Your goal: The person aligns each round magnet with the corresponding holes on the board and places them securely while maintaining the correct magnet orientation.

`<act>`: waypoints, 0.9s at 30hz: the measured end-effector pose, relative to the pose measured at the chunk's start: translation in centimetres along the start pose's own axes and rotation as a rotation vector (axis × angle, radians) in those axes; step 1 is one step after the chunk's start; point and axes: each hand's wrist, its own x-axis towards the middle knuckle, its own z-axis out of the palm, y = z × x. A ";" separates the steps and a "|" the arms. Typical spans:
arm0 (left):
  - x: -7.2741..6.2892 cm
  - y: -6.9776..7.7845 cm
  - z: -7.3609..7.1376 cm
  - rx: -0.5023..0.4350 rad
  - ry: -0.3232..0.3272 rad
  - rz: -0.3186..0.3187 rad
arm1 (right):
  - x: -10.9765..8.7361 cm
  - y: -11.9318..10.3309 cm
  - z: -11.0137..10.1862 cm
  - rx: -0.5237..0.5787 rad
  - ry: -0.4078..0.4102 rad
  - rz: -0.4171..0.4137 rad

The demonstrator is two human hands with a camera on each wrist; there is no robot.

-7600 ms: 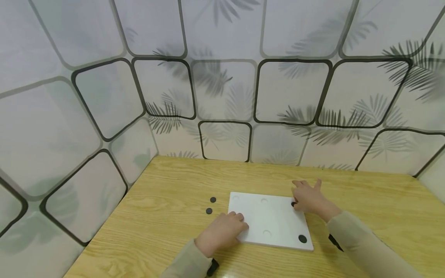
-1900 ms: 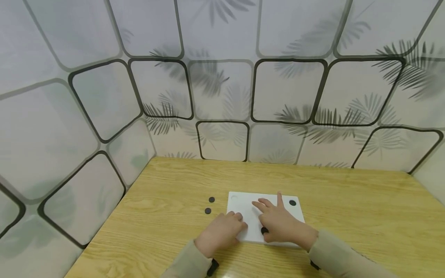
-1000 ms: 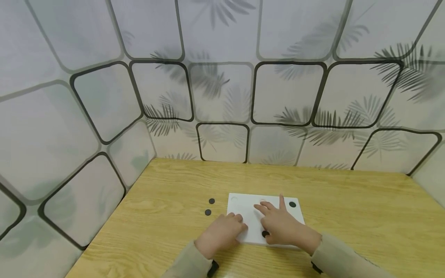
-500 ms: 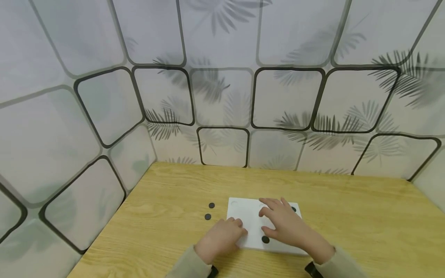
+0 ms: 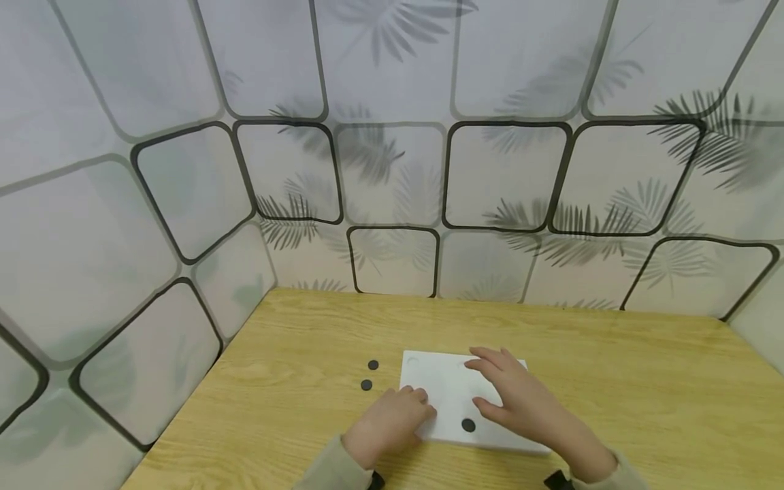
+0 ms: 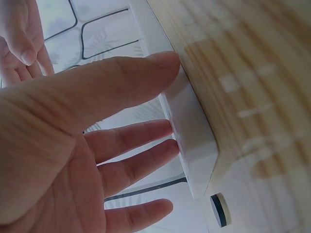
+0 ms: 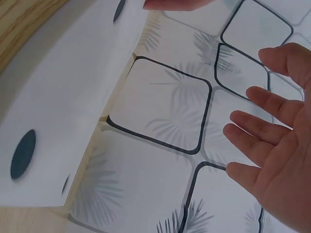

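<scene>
A thin white board [image 5: 444, 388] with shallow round recesses lies flat on the table. At its front left corner my left hand [image 5: 392, 418] holds it, fingertips on top and thumb [image 6: 163, 73] against the side. My right hand [image 5: 527, 401] hovers over the board's right part, fingers spread and nothing in them. A black disc [image 5: 468, 425] sits at the front middle of the board. In the right wrist view two more discs show, a large dark one [image 7: 23, 154] and a thin-looking one [image 7: 65, 184]; my right hand hides them in the head view.
Two loose black discs, a farther one [image 5: 373, 365] and a nearer one [image 5: 366, 385], lie on the wooden table [image 5: 294, 408] left of the board. Behind the table stands a patterned wall covering [image 5: 392, 170]; another runs along the left side.
My right hand has gone from the back right corner to the front middle, let go of a disc there, and lifted off to the right. My left hand stays in place.
</scene>
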 end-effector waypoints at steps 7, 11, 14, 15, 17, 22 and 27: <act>0.1 0.2 0.2 -0.021 -0.015 -0.011 | -1.0 0.4 -0.8 -0.010 0.006 0.030; 0.3 0.0 0.2 -0.039 -0.020 -0.014 | -1.8 0.9 -1.6 -0.023 0.013 0.057; 0.3 -0.1 0.2 -0.041 -0.015 -0.015 | -2.5 1.3 -2.3 -0.032 0.024 0.070; 0.3 -0.1 0.2 -0.040 -0.015 -0.014 | -2.8 1.4 -2.5 -0.035 0.028 0.076; 0.3 0.0 0.2 -0.042 -0.016 -0.014 | -3.2 1.6 -2.9 -0.040 0.027 0.092; 0.2 0.0 0.0 -0.046 -0.030 -0.020 | -3.7 2.0 -3.4 -0.040 -0.001 0.117; 0.1 -0.1 0.0 -0.049 -0.017 -0.011 | -3.9 2.6 -3.2 -0.011 -0.037 0.137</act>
